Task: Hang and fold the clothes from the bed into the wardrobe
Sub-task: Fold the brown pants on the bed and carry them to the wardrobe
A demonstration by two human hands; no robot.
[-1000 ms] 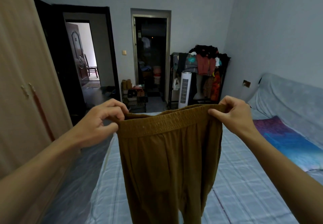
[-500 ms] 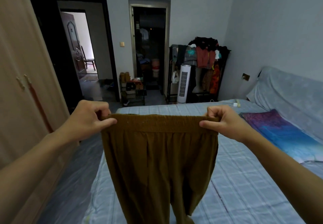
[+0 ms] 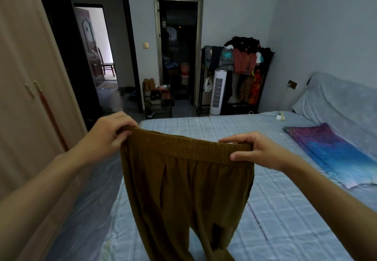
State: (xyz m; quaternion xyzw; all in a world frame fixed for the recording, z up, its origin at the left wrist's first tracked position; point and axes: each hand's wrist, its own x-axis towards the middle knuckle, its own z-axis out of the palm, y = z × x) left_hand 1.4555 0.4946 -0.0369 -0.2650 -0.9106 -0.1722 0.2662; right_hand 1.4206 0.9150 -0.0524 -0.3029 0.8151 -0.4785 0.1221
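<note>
Mustard-brown fabric trousers with a gathered elastic waistband (image 3: 183, 189) held up in the air over the pale blue checked bed sheet (image 3: 285, 209), waistband stretched flat and tilting down to the right, two legs hanging loose below; beige wooden wardrobe (image 3: 26, 97) shut at the left; lower in view than half a second ago, with the waistband no longer level and more of the bed showing behind; left hand (image 3: 110, 136) raised, fingers curled, pinching the left waistband corner; right hand (image 3: 259, 152) lower, thumb in front and fingers behind, pinching the right corner; both forearms extended forward.
</note>
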